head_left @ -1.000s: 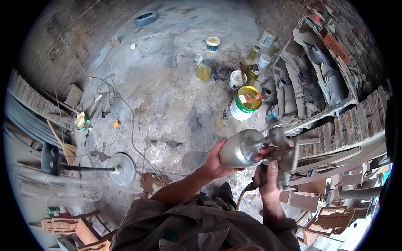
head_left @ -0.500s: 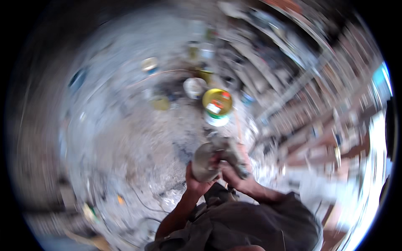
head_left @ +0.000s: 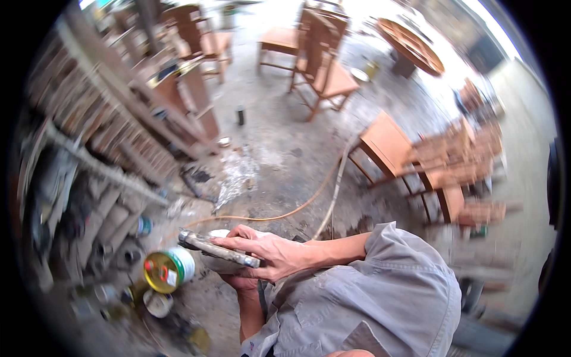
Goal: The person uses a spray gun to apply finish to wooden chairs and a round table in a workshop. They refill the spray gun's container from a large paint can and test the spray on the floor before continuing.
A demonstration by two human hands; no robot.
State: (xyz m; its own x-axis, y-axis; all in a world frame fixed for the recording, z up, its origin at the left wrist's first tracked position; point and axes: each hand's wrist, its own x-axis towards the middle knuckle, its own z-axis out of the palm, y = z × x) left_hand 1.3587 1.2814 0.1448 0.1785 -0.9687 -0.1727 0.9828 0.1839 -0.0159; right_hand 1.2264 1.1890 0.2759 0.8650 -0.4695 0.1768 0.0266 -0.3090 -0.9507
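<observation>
R hand wrapped round long grey metal spray gun | L hand under rounded grey cup, prob. bearing wt; grip hidden, can't tell | yellow-lidded round bucket nr

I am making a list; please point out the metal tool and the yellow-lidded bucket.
Metal tool (head_left: 220, 249): head view, middle of its long bar.
Yellow-lidded bucket (head_left: 168, 267): head view, its lid.

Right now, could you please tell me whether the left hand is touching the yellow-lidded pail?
Apart: the head view shows floor between the left hand and the yellow-lidded pail.
</observation>
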